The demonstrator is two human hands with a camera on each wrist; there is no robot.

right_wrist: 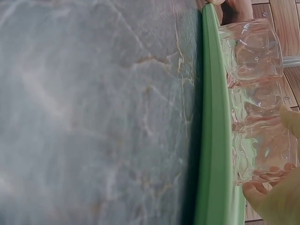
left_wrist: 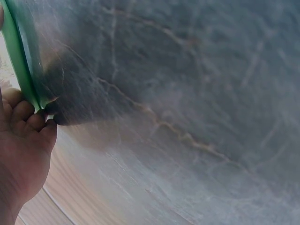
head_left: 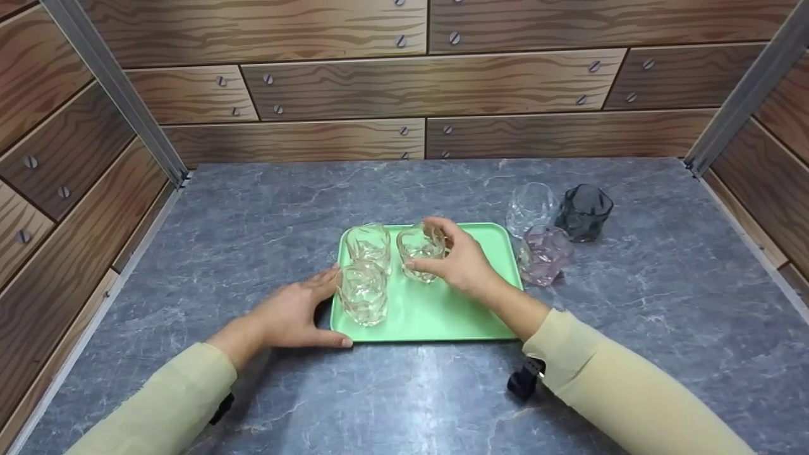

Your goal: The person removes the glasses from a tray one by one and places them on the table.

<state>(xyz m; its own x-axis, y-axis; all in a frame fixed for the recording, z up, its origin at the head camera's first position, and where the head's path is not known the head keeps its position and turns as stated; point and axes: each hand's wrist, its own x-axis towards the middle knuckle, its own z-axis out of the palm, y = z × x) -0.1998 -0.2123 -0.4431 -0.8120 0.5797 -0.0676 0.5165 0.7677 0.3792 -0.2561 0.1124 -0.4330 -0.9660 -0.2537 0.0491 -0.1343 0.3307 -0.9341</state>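
Note:
My right hand [head_left: 464, 262] holds a clear faceted glass [head_left: 422, 243] at the back middle of a green tray [head_left: 436, 322], thumb on its near side and fingers behind. In the right wrist view its fingertips [right_wrist: 255, 194] lie low against the glass wall. Two more clear glasses stand along the tray's left side, a rear one [head_left: 368, 240] and a front one [head_left: 363, 300]. My left hand [head_left: 291, 316] holds the tray's front left corner, thumb at the front rim. In the left wrist view its curled fingers [left_wrist: 35, 122] meet the tray edge.
Beyond the tray's right end stand a clear glass [head_left: 529, 205], a dark grey glass [head_left: 584, 215] and a pale purple glass [head_left: 547, 253], close together. The grey marbled table [head_left: 253, 215] is bounded by wood-patterned walls [head_left: 335, 88] at the back and sides.

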